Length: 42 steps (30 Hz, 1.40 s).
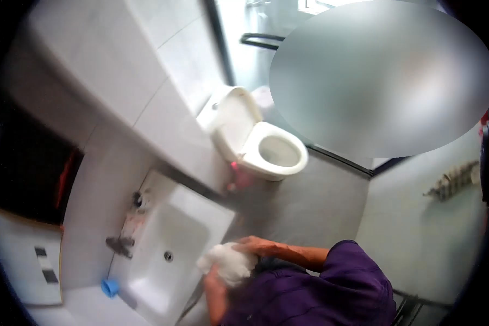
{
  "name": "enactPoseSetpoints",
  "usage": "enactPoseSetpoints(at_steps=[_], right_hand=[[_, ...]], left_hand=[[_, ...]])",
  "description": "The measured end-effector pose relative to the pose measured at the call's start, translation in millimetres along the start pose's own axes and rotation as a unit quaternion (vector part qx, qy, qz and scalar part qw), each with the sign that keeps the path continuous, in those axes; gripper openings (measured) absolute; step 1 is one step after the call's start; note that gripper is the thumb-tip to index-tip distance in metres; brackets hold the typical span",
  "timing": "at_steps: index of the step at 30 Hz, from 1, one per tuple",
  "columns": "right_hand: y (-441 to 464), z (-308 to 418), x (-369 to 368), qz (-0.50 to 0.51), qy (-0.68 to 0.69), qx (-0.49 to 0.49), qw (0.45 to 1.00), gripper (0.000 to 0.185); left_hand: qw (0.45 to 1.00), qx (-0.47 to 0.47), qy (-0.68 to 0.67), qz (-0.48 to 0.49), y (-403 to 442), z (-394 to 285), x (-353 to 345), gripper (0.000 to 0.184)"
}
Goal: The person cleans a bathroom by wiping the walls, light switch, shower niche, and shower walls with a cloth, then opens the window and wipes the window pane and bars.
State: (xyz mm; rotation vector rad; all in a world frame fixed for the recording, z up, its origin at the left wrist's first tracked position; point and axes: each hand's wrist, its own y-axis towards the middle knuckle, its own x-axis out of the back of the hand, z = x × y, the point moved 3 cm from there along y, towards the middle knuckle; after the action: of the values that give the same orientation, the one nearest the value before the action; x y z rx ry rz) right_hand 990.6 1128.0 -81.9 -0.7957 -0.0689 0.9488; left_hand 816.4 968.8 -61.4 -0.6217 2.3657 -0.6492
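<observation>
A bunched white cloth is held between my two hands, close to my body in the purple shirt. My left hand is closed on its lower left side. My right hand grips its upper right side, with the forearm reaching in from the right. The cloth hangs beside the near edge of the white sink. Some of my fingers are hidden in the folds or blurred.
A faucet stands at the sink's left rim, with a blue cup below it. Ahead is a toilet with its lid raised. A striped cloth hangs on the right wall. A blurred oval hides the upper right.
</observation>
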Motion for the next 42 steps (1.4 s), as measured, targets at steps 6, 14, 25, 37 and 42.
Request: enactPoseSetpoints(at_steps=[6, 14, 25, 37, 42], right_hand=[[-21.2, 3.6, -8.5, 0.207, 0.418, -0.02, 0.884, 0.063], [-18.0, 62.9, 29.1, 0.084, 0.148, 0.134, 0.976, 0.052], [-116.8, -52.4, 119.5, -0.224, 0.278, 0.198, 0.913, 0.035], [-146.6, -135.2, 92.7, -0.575, 0.44, 0.12, 0.68, 0.035], [-100.9, -166.9, 76.9, -0.636, 0.475, 0.218, 0.568, 0.033]], left_hand=[[0.979, 0.084, -0.131, 0.128, 9.7, -38.9, -72.3, 0.054], [0.985, 0.148, 0.069, 0.046, 41.4, -51.9, -92.6, 0.049], [0.92, 0.232, 0.219, 0.228, 95.2, 23.8, -184.3, 0.049], [0.695, 0.472, 0.336, 0.426, 148.7, 79.6, -301.3, 0.054], [0.525, 0.467, 0.539, 0.464, 194.0, 110.2, -331.7, 0.047]])
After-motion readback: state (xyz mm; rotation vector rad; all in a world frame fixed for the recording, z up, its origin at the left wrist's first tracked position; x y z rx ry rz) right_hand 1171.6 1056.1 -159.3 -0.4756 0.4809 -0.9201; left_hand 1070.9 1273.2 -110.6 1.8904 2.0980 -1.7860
